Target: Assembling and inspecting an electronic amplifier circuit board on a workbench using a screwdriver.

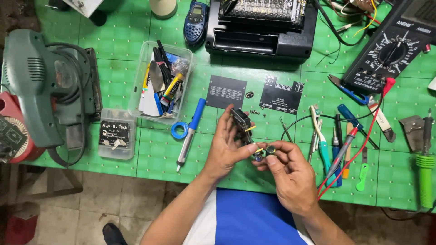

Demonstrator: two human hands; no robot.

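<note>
Hands met at lower centre of the frame, above the green worktop. Left hand pinched a small circuit board; right hand was closed on two small round parts wired to it. Judged best: steady the board by its edges and keep the thin wires slack, not pulled. Counted: one board, two round parts, two black plates, one multimeter, one blue-handled tool, one clear tray.
</note>
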